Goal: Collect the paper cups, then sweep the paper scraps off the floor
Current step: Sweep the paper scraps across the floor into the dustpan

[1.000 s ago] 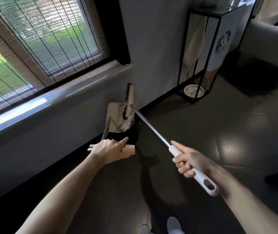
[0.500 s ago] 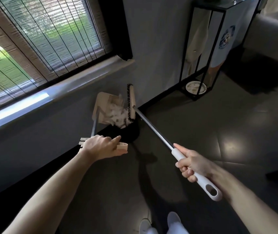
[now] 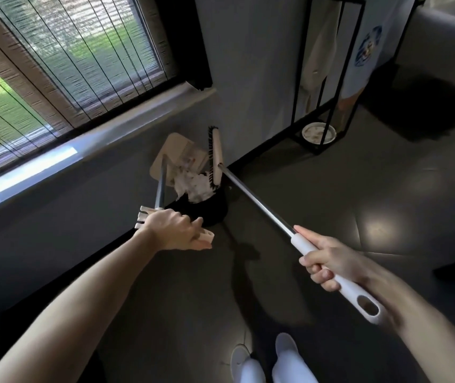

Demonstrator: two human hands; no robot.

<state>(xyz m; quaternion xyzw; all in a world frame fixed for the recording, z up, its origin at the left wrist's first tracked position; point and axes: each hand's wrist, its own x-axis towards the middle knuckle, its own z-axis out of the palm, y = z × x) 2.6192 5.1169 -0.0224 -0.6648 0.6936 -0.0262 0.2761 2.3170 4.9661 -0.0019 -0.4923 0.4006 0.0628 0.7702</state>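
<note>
"Two tools are in hand on my feed. The left hand [image 3: 175, 230] has its fingers wrapped over the white grip at the top of the dustpan [image 3: 174, 147] handle. The right hand [image 3: 328, 261], near right, is curled tight round the white grip of the broom [image 3: 256, 199]."

"Where are the paper scraps?"

"They're in a white wad [image 3: 194, 185] at the lip of the pan, far centre, against the wall under the window sill. The pan is tipped up steeply with its mouth over a dark bin [image 3: 215, 208]. The broom head [image 3: 216, 157] stands just right of the wad, bristles touching it."

"Which step do you call it?"

"Emptying, I'd judge. The floor [image 3: 331, 175] I can see shows no loose scraps, and no paper cups are in view, so the sweep looks done. I cannot tell whether any of the wad has dropped in, because the bin's inside is black."

"Next move?"

"I'd tilt the pan a touch steeper with the left wrist. Then I'd draw the bristles gently down across the wad, so it falls inside the rim rather than over the near edge. The pole is long, so a small twist at my end swings the head wide. I'd go slowly, and check the pan is bare before setting either tool down"
</note>
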